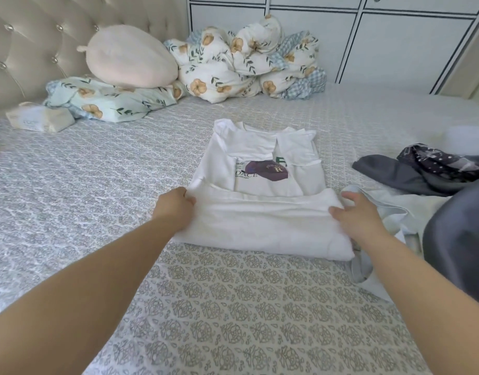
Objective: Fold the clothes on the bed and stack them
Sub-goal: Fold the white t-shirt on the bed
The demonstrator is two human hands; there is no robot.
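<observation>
White T-shirt (260,212) mid-bed (70,185), sleeves tucked in, hem doubled up over the print. Our left hand (176,208) pinches the fold's left edge; our right hand (357,216) lies spread on its right edge. Grey clothes (406,174) crumpled just right; floral duvet (246,63) heaped behind.

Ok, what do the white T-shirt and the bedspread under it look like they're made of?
White T-shirt: soft matte knit, probably cotton; it folds limply and carries a flat printed graphic. Bedspread: quilted woven fabric, slightly sheeny, with a raised stitched floral pattern; fibre unclear.
</observation>
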